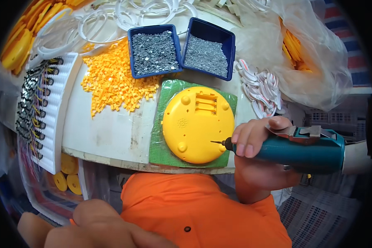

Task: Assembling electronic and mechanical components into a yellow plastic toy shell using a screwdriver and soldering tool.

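My right hand (256,144) is wrapped round a teal electric screwdriver (306,149) with a metal lever. Its thin dark bit points left, over the lower right part of a round yellow plastic housing (200,136); whether it touches cannot be told. The housing lies flat, showing a three-slot battery compartment, small screw holes, round feet and a cluster of speaker holes. Beneath it is a green mat (157,144). Close to the camera at the lower left, my left hand (99,227) has bent, bunched fingers, away from the housing. What they hold, if anything, is hidden.
Behind the housing stand two blue bins, one of washer-like metal pieces (155,51), one of small screws (204,53). Small yellow parts (115,78) are heaped left. Wired components fill a white foam tray (62,111). White strips (260,91) and clear rings (95,27) lie around.
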The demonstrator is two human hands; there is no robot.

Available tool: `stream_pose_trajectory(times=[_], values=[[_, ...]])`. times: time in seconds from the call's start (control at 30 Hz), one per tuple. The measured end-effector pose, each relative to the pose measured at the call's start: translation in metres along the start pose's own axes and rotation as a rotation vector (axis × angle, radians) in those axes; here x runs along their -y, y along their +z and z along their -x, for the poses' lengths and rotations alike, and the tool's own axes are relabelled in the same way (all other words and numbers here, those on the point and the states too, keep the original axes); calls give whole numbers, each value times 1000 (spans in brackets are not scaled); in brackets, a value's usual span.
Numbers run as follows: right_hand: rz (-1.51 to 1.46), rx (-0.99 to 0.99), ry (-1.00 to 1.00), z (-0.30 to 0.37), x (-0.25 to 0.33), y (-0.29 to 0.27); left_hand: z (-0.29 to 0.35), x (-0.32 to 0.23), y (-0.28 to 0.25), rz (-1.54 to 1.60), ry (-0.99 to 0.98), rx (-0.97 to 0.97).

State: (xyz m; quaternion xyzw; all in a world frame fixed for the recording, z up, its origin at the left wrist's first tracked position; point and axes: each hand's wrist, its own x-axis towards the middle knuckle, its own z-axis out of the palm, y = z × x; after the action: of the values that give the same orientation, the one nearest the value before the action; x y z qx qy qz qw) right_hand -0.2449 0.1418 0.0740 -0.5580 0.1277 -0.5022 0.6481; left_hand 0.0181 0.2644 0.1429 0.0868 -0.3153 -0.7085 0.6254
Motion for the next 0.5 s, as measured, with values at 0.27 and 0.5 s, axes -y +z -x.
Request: stream_pose_trajectory(times=[0.27, 0.5], values=[[92, -90, -38, 1, -4, 3, -8, 14, 8, 206, -89, 64], [78, -123, -47, 3, -5, 0, -25, 16, 12, 187, -59, 79]])
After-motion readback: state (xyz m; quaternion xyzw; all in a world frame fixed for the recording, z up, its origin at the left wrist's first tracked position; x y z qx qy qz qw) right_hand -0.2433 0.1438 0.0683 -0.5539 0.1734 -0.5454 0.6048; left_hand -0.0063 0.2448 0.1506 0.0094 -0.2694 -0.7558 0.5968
